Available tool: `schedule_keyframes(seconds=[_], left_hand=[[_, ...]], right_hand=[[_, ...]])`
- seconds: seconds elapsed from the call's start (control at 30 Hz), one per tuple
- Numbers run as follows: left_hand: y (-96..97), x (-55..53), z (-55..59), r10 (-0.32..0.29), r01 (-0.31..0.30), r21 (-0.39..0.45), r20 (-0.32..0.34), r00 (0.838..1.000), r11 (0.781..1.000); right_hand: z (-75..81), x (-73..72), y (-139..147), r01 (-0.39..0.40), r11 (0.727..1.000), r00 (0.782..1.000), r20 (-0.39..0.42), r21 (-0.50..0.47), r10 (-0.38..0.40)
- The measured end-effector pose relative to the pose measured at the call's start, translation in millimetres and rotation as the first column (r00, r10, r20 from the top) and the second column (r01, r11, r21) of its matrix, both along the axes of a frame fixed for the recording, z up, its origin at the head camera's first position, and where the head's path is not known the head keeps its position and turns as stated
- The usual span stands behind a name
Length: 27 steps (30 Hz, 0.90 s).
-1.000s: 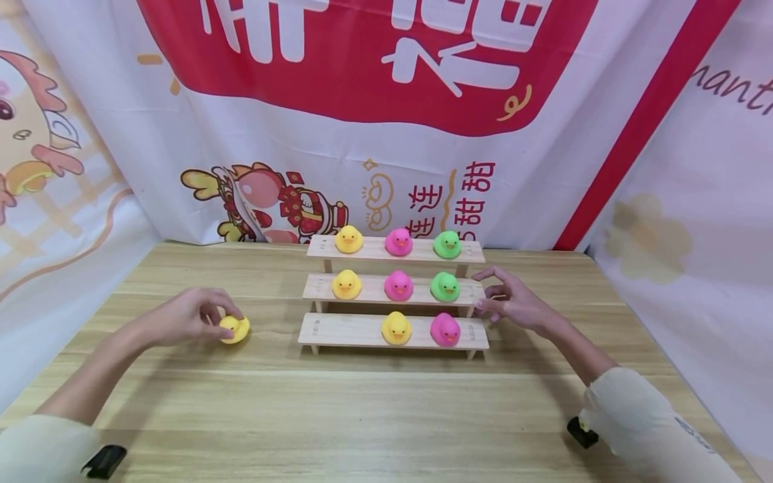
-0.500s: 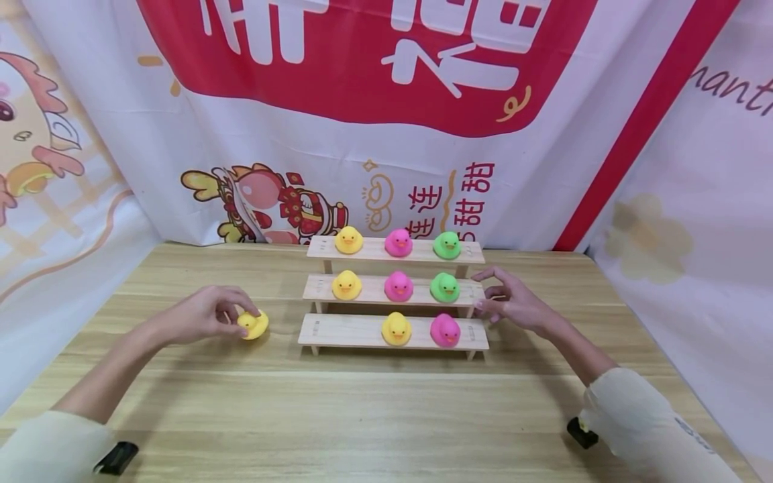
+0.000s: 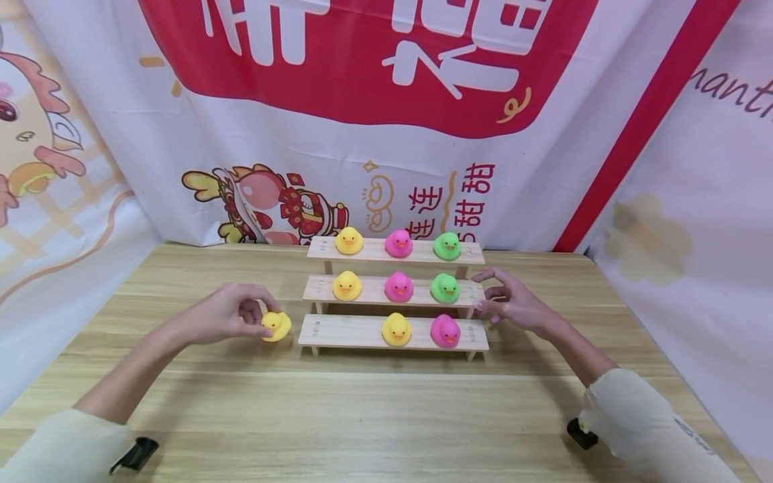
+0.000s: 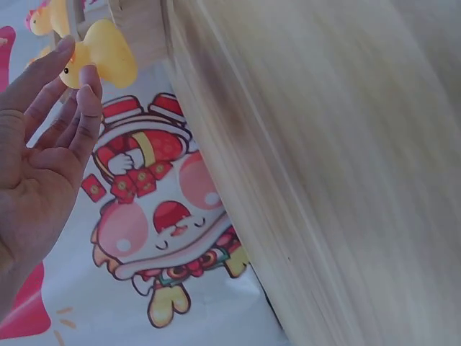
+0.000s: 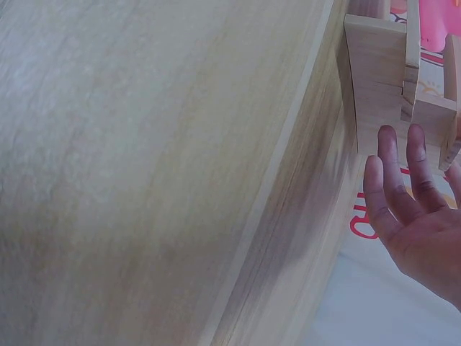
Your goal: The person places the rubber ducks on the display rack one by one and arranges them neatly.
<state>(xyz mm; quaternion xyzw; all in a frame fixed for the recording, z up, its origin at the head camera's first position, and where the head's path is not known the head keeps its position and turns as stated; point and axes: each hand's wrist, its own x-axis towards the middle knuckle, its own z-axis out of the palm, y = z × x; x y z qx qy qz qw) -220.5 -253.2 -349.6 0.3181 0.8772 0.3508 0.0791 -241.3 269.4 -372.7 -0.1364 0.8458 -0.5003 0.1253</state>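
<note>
My left hand pinches a yellow rubber duck between thumb and fingertips, just left of the bottom shelf of a three-tier wooden stand. In the left wrist view the same duck sits at the fingertips. On the top and middle shelves stand a yellow, a pink and a green duck each. The bottom shelf bears a yellow duck and a pink duck, with its left part bare. My right hand is at the stand's right end, fingers loosely extended; firm contact is hard to make out.
The stand is on a wood-grain table. Behind it hangs a white and red printed cloth, with more cloth at both sides. A small black object is by the right sleeve, another by the left sleeve.
My left hand has carried the yellow duck rightward over the table, closer to the stand's bottom shelf. The right hand and the ducks on the stand have stayed where they were.
</note>
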Motion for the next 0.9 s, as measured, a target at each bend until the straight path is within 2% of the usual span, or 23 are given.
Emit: schedule_keyframes(seconds=[0.47,0.9], left_hand=[[27.6,0.6,0.9,-0.012,0.013,0.047,-0.012,1.000,0.999],[52.0,-0.3,-0.6,0.027,-0.021,0.102,-0.065,0.998,0.995]], right_hand=[[-1.0,-0.6,1,-0.007,1.000,1.000,-0.005,0.000,0.007],[-0.4,-0.9,1,-0.008,1.000,1.000,-0.004,0.001,0.008]])
